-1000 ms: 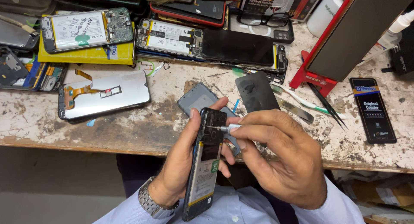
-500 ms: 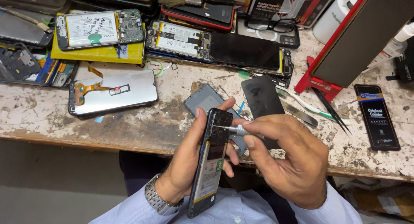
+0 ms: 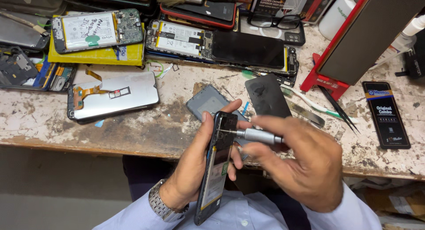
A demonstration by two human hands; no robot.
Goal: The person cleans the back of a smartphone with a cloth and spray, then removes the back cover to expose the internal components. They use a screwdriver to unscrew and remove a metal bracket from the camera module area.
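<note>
The left hand [image 3: 195, 168] was closed around an open phone [image 3: 217, 168], held up over the worktop [image 3: 133, 128] edge, its long side pointing away. The right hand [image 3: 301, 168] pinched a small screwdriver [image 3: 254, 135] lying sideways, its tip touching the phone's top end.

A worn, paint-chipped surface [image 3: 133, 128] is running across the middle of the frame. A silver phone screen panel with an orange flex cable [image 3: 113, 97] is lying left of centre, a grey back cover [image 3: 206, 101] and a black panel [image 3: 267, 96] are resting near the centre, black tweezers [image 3: 338, 109] and a black printed packet [image 3: 386, 115] are sitting at right, and opened phones [image 3: 221, 46] are crowding the upper edge.
</note>
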